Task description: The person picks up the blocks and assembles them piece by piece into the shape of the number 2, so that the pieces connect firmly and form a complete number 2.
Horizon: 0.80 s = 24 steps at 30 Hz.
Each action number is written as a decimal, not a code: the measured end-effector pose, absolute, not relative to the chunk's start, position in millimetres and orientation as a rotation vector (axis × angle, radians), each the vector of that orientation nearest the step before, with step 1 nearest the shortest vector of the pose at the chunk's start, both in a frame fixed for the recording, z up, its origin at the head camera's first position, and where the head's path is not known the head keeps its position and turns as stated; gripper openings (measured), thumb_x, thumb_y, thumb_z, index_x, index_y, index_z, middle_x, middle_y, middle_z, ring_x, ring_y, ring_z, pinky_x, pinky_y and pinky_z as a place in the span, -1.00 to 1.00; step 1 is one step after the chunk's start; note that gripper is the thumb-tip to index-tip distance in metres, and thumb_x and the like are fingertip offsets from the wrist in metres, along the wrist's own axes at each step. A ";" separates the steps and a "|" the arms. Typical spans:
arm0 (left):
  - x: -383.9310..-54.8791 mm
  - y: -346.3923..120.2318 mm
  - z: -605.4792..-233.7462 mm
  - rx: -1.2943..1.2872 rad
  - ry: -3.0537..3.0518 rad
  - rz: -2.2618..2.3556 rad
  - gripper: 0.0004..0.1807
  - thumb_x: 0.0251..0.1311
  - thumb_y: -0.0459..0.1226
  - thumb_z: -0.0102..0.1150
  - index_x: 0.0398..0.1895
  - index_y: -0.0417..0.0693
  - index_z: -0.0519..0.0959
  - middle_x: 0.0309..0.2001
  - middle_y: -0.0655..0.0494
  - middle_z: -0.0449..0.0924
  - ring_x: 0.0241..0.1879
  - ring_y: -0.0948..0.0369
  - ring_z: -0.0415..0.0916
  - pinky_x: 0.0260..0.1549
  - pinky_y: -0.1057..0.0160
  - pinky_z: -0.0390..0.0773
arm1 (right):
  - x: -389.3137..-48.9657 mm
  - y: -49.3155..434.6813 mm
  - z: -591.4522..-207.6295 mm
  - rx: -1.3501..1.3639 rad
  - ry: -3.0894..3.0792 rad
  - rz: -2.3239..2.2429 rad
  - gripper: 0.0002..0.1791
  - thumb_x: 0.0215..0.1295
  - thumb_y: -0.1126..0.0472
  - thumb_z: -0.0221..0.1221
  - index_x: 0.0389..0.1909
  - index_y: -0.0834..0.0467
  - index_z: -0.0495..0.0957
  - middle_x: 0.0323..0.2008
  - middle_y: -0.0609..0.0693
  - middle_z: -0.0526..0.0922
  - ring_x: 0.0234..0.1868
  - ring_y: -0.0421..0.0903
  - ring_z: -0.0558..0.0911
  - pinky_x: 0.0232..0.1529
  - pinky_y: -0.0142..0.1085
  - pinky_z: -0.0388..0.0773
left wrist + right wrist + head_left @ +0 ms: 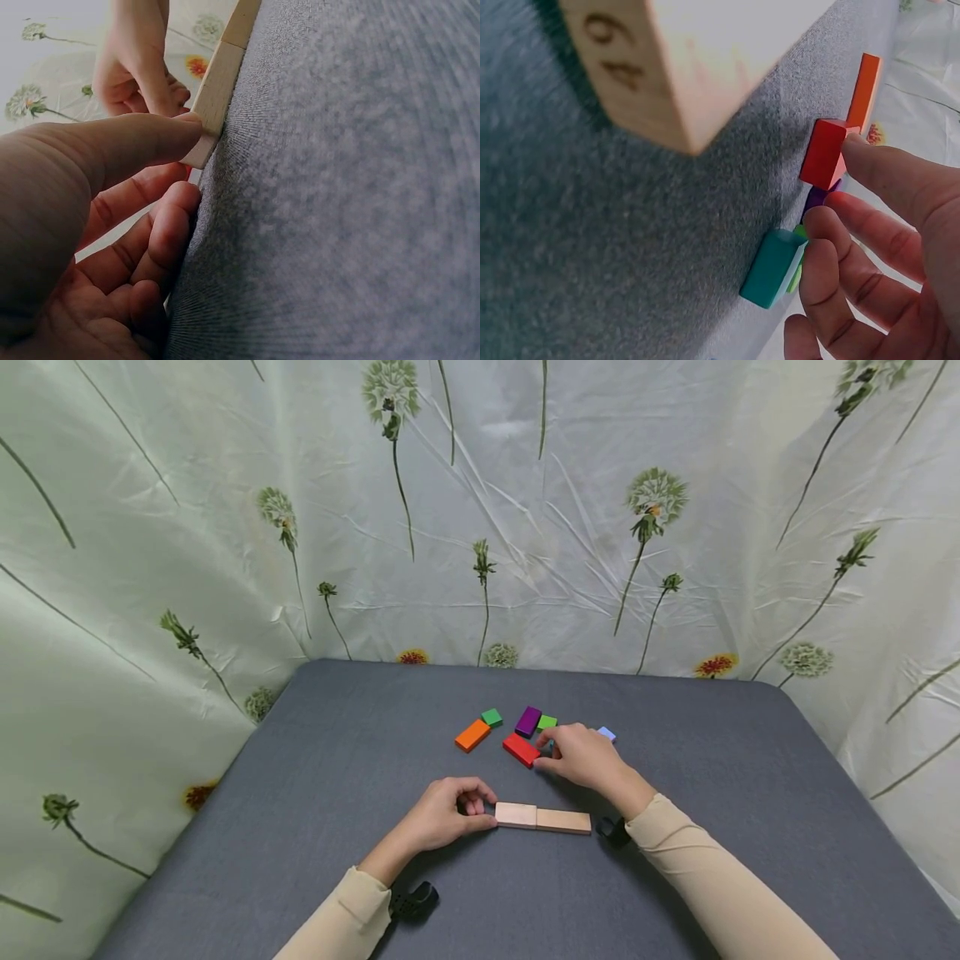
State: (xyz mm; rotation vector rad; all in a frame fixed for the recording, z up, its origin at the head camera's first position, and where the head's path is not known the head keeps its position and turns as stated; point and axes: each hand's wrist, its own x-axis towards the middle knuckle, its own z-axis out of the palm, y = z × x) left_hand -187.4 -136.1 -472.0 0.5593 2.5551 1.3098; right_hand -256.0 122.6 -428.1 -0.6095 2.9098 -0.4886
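- Lower centre-left of the head view: a beige sleeve (330, 914) and a black wrist device (415, 903).
- Centre, below the middle: the left hand (442, 814), fingers curled, holds the left end of a pale block (515, 814) with thumb and index finger.
- Just right of that: a tan block (564, 821), laid end to end with the pale block, touching it. In the right wrist view, its end shows dark printed marks.
- Right of centre, higher: the right hand (581, 756) pinches the right end of a red block (520, 749) between thumb and index finger.
- Beside that hand's fingers: a teal block (769, 270), mostly hidden in the head view.
- Right of the knuckles: a light-blue block (607, 734), partly covered.
- Upper left of the red block: an orange block (472, 736).
- Behind: lime (547, 722), purple (528, 721) and green (491, 717) blocks.
- Farthest: the grey table's (375, 710) back edge, then a dandelion-print curtain (525, 510).
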 end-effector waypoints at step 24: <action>-187.2 -136.8 -472.5 0.582 2.560 1.321 -0.80 0.22 -0.28 0.58 -0.14 0.07 0.75 -0.41 0.30 0.55 -0.40 0.37 0.45 -0.38 0.40 0.42 | -260.4 113.7 -424.9 -0.584 2.935 -0.452 -0.65 0.36 -0.03 0.47 0.00 0.10 0.77 -0.40 -0.07 0.71 -0.50 -0.20 0.56 -0.49 -0.31 0.42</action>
